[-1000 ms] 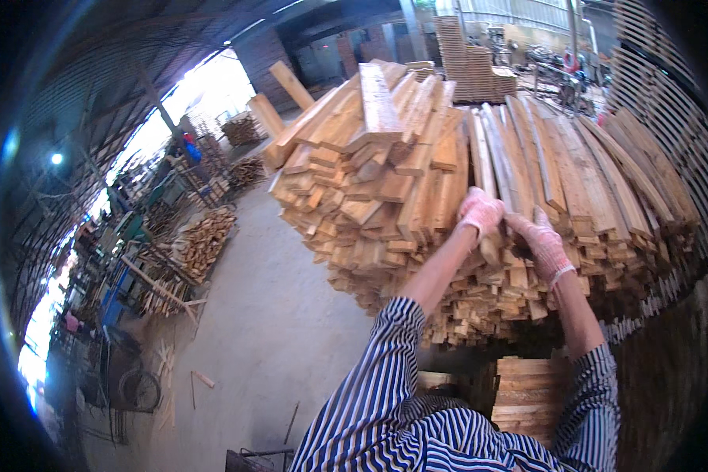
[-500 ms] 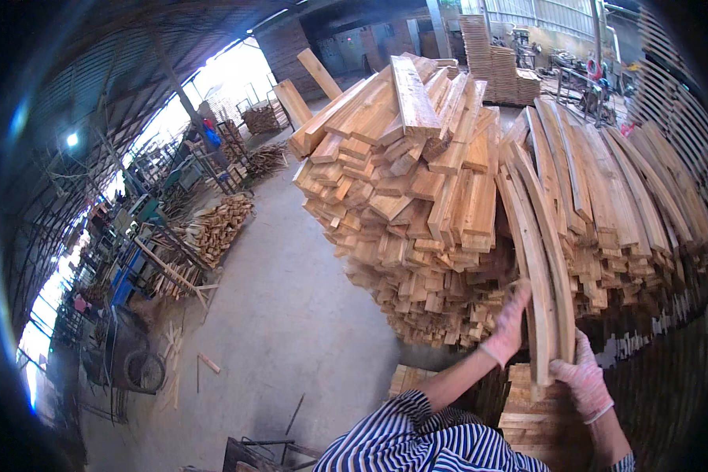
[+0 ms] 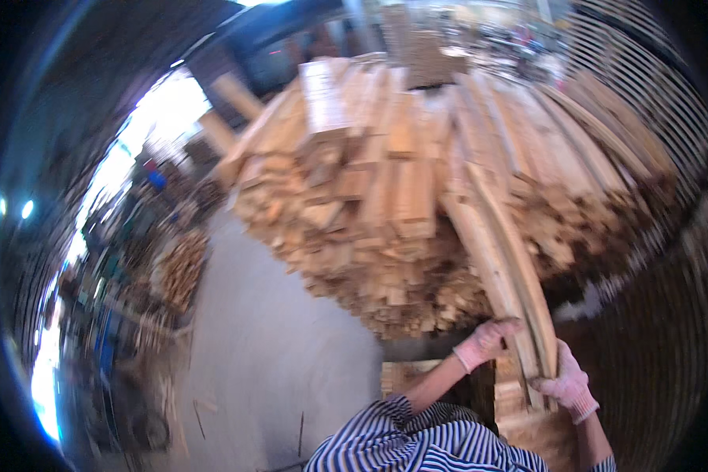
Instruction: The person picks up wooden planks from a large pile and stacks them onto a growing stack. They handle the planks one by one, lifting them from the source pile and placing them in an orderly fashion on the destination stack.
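Two long wooden boards lie side by side, running from my hands up to the big stack. My left hand, in a pinkish work glove, is closed on the left edge of these boards near their lower ends. On the opposite edge my right hand, gloved alike, grips the boards close to their ends, thumb across the top. Their far ends rest against the stack of wooden boards, whose cut ends face me. Below my hands sits a lower pile of wood, partly hidden by my arms.
More long boards lie across the right of the stack. Grey concrete floor extends on the left, with a heap of wood pieces beyond it. A tall slatted wood stack stands far right. Much of the picture is motion-blurred.
The view has swung, shifting the stack leftward in the picture. My left hand has come down along the boards and closed on their edge; my right hand keeps its grip at their ends.
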Available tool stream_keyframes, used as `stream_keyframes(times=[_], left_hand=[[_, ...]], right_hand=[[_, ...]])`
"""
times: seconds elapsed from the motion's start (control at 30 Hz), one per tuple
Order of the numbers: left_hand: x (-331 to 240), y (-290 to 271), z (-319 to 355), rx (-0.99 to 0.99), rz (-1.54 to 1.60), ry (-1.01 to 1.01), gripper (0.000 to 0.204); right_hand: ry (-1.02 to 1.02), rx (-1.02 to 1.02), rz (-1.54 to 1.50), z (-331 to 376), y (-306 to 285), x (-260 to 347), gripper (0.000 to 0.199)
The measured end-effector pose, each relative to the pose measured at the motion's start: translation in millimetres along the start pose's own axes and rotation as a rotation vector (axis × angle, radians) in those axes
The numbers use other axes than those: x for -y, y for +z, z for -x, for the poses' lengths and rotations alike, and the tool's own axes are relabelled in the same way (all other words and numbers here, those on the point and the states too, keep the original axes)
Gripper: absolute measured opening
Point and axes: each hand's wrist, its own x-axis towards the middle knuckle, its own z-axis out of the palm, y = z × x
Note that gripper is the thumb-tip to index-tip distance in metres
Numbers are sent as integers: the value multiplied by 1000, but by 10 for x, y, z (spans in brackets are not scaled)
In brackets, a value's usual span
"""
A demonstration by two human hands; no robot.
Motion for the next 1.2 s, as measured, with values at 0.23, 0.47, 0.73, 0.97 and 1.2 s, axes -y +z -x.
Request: stream_keyframes(times=[0.23, 0.47, 0.73, 0.97, 1.2], left_hand=[[-74, 536, -299, 166, -453, -108, 58], [658, 1228, -795, 683, -635, -491, 55], [1896, 1512, -915, 1080, -1031, -89, 37], [2629, 1518, -1218, 1040, -615, -435, 32], [4474, 1254, -684, 702, -588, -738, 55]], right_hand=[[33, -228, 47, 264, -116, -860, 108], [78, -604, -272, 561, -101, -1468, 101], [382, -859, -270, 370, 1363, -3711, 95], [320, -988, -452, 1300, 1168, -3136, 117], [757, -1372, -628, 2053, 2101, -3482, 88]])
